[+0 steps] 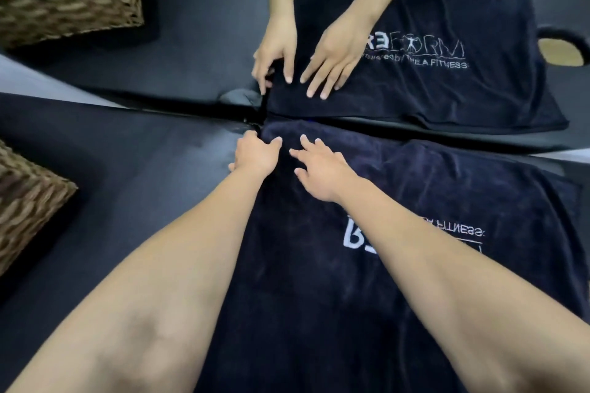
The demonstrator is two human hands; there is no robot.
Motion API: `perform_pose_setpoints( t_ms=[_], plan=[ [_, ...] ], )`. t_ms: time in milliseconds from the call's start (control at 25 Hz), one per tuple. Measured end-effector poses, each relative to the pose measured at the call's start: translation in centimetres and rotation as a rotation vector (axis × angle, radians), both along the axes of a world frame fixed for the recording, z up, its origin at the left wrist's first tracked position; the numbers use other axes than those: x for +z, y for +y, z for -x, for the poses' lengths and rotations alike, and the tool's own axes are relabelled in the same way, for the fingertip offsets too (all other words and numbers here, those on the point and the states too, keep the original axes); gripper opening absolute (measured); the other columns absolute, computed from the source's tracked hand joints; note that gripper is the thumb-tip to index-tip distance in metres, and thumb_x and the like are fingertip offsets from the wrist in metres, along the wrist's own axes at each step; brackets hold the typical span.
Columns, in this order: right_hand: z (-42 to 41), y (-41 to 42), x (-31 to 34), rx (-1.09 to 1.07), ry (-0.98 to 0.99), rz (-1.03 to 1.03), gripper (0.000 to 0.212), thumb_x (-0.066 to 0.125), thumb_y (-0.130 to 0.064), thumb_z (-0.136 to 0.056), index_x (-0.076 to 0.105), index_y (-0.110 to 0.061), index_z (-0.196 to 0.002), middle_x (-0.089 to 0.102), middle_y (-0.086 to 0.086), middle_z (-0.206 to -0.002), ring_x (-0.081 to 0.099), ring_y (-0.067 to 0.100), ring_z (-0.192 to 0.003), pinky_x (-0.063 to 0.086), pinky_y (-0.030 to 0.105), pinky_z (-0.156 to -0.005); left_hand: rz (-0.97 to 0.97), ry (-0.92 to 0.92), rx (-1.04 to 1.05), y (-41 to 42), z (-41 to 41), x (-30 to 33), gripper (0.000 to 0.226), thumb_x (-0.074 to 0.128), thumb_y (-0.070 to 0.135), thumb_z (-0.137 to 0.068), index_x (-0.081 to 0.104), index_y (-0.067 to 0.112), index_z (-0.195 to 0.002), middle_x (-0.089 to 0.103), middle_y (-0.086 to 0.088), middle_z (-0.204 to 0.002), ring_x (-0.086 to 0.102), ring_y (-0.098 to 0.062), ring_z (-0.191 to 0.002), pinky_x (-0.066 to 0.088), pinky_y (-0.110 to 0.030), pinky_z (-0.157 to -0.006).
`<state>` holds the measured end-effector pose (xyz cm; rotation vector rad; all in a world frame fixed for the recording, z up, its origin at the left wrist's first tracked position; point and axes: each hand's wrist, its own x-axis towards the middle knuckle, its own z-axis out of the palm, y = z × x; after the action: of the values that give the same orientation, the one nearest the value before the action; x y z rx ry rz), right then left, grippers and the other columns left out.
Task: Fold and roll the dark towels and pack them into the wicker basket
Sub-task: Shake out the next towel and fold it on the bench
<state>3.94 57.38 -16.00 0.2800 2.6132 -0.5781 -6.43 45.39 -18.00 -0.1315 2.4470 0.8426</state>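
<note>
A dark navy towel (319, 281) with white lettering lies flat on a dark padded table (143, 175), reaching to the far edge. My left hand (255, 155) is at the towel's far left corner, fingers curled over its edge, and pinches it. Just to its right, my right hand (321, 169) rests on the towel with spread, straight fingers. The wicker basket (25, 204) stands at the left edge of the table, apart from both hands; only part of it shows.
A mirror (447, 41) runs along the table's far edge. It repeats the towel, both hands and the basket in the upper half of the view. Bare dark table surface lies between the basket and the towel.
</note>
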Motion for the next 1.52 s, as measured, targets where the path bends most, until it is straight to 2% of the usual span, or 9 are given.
perform_pose_setpoints(
  t_ms=[120, 240, 560, 680, 760, 880, 1040, 1240, 1520],
  plan=[
    [1.2, -1.6, -0.9, -0.017, 0.021, -0.019, 0.054, 0.036, -0.022, -0.107, 0.026, -0.027, -0.159, 0.002, 0.000, -0.170, -0.001, 0.031, -0.156, 0.018, 0.048, -0.119, -0.079, -0.113, 0.033, 0.6, 1.8, 0.0, 0.057, 0.068, 0.054, -0.078, 0.062, 0.018, -0.122, 0.064, -0.005, -0.130, 0.057, -0.031, -0.122, 0.042, -0.051, -0.108],
    [2.2, -2.4, -1.2, -0.072, 0.069, 0.012, 0.054, 0.036, -0.011, -0.103, 0.034, -0.023, -0.155, 0.005, 0.002, -0.170, 0.001, 0.031, -0.156, 0.019, 0.046, -0.120, -0.058, -0.050, -0.080, 1.5, 2.4, 0.4, 0.029, 0.062, 0.043, -0.088, 0.054, 0.018, -0.101, 0.065, -0.008, -0.119, 0.059, -0.031, -0.111, 0.049, -0.044, -0.099],
    [3.9, -5.4, -1.5, 0.014, 0.095, 0.025, 0.055, 0.041, -0.026, -0.107, 0.027, -0.023, -0.159, 0.005, 0.006, -0.170, 0.001, 0.029, -0.156, 0.017, 0.045, -0.122, -0.019, 0.214, 0.011, -4.6, 4.6, 0.5, 0.019, 0.055, 0.018, -0.100, 0.045, 0.016, -0.116, 0.055, -0.006, -0.113, 0.057, -0.031, -0.105, 0.046, -0.042, -0.084],
    [3.4, -6.3, -2.0, -0.022, 0.171, -0.033, 0.055, 0.040, -0.031, -0.107, 0.027, -0.019, -0.159, 0.006, 0.008, -0.169, 0.004, 0.028, -0.156, 0.017, 0.043, -0.122, 0.201, 0.567, -0.215, -6.2, 4.1, 0.6, 0.035, 0.062, 0.018, -0.094, 0.049, 0.019, -0.126, 0.051, -0.007, -0.129, 0.049, -0.032, -0.117, 0.043, -0.046, -0.093],
    [2.2, -5.9, -2.0, -0.084, 0.240, -0.089, 0.054, 0.039, -0.032, -0.107, 0.030, -0.017, -0.158, 0.010, 0.008, -0.169, 0.008, 0.028, -0.155, 0.022, 0.042, -0.121, 0.083, 0.746, -0.488, -6.1, 2.5, 0.4, 0.033, 0.060, 0.018, -0.091, 0.055, 0.016, -0.124, 0.055, -0.008, -0.127, 0.051, -0.033, -0.117, 0.043, -0.046, -0.092],
    [-0.7, -3.3, -2.0, -0.145, 0.222, -0.126, 0.054, 0.038, -0.036, -0.107, 0.030, -0.016, -0.158, 0.010, 0.008, -0.169, 0.009, 0.027, -0.156, 0.021, 0.042, -0.120, 0.096, 0.554, -0.824, -5.2, -0.2, -1.1, 0.046, 0.051, 0.031, -0.101, 0.049, 0.013, -0.144, 0.046, -0.007, -0.152, 0.037, -0.028, -0.144, 0.031, -0.047, -0.117],
    [-7.4, 3.0, -2.8, -0.327, 0.129, -0.194, 0.053, 0.035, -0.041, -0.108, 0.030, -0.021, -0.157, 0.011, 0.006, -0.169, 0.009, 0.025, -0.155, 0.021, 0.044, -0.119, 0.276, 0.414, -0.857, -2.6, -2.2, -1.6, 0.064, 0.034, 0.050, -0.105, 0.022, 0.019, -0.160, 0.012, -0.002, -0.169, 0.005, -0.025, -0.156, 0.003, -0.048, -0.125],
    [-17.8, 11.2, -2.8, -0.719, 0.119, -0.189, 0.043, 0.038, -0.041, -0.107, 0.049, -0.031, -0.148, 0.024, 0.006, -0.165, 0.018, 0.023, -0.153, 0.019, 0.045, -0.117, 0.224, 0.522, -1.271, 5.6, -9.4, 0.1, 0.065, 0.030, 0.052, -0.105, 0.017, 0.022, -0.161, 0.007, 0.001, -0.170, -0.002, -0.022, -0.157, 0.003, -0.047, -0.126],
    [-28.1, 22.2, -1.4, -1.046, 0.135, -0.239, 0.046, 0.047, -0.038, -0.104, 0.048, -0.021, -0.147, 0.041, 0.010, -0.152, 0.039, 0.034, -0.136, 0.032, 0.048, -0.109, 0.120, 0.453, -1.483, 19.2, -21.5, 1.0, 0.063, 0.029, 0.051, -0.106, 0.016, 0.023, -0.161, 0.004, 0.003, -0.170, -0.004, -0.019, -0.156, 0.000, -0.045, -0.127]
  ],
)
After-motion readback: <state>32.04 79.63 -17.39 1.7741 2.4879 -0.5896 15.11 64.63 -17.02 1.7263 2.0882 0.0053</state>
